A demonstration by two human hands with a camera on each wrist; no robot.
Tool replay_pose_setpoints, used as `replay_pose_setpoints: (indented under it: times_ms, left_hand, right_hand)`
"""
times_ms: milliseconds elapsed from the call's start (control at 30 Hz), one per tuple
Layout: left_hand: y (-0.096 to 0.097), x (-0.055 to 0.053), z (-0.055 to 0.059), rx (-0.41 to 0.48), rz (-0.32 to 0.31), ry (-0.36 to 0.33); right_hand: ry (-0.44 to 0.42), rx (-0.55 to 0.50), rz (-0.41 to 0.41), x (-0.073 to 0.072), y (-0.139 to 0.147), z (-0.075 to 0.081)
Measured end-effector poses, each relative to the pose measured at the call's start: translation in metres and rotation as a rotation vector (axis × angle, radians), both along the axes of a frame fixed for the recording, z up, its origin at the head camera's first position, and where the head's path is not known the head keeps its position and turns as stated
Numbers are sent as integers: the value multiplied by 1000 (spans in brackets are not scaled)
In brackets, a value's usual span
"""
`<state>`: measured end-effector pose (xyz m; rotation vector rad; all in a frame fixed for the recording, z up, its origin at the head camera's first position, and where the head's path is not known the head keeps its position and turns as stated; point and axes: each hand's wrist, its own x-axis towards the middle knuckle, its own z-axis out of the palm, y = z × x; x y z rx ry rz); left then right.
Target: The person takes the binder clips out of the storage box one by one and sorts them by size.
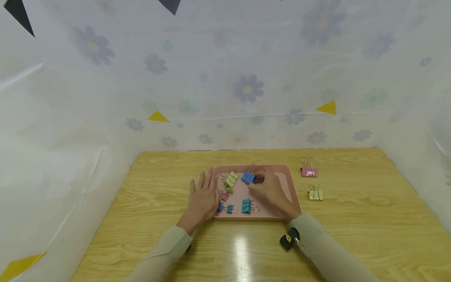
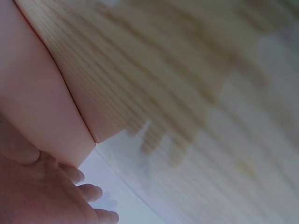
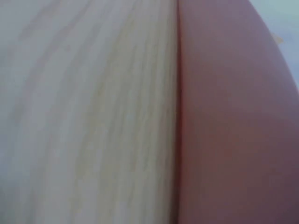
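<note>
A pink tray point(image 1: 273, 216) lies on the table with several binder clips in it. My left hand point(image 1: 203, 197) rests along its left edge with fingers straight; the left wrist view shows the same hand point(image 2: 42, 191) by the tray wall point(image 2: 51, 102). Over the tray, my right hand point(image 1: 269, 190) has its fingers curled at the right side of a large blue binder clip point(image 1: 248, 177) and pinches it; the fingertips are partly hidden. Nearby lie a yellow-green clip point(image 1: 231, 179), a pink clip point(image 1: 224, 196), a large teal clip point(image 1: 246, 206), a small teal clip point(image 1: 230, 208) and a small blue clip point(image 1: 220, 206).
Right of the tray, a pink binder clip point(image 1: 309, 171) and a yellow-green one point(image 1: 315, 194) stand on the wooden table point(image 1: 359, 219). A flowered white sheet point(image 1: 211, 78) hangs behind and at both sides. The right wrist view holds only table and tray wall point(image 3: 233, 121).
</note>
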<state>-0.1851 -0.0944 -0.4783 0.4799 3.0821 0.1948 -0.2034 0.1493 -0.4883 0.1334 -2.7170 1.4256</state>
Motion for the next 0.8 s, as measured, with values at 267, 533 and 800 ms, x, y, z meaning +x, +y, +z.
replay_pose_setpoints:
  times_ms: [267,533,800]
  left_hand:
    - [0,0,-2,-7,-3,6]
    - [-2,-1,-3,-13,-2,7]
    - [-3,0,0,-8,3,3]
  right_hand:
    - [7,-9,-12,5,13,-1]
    - [151,-138,32,6,24,4]
    - [61,-375,71,9,33,8]
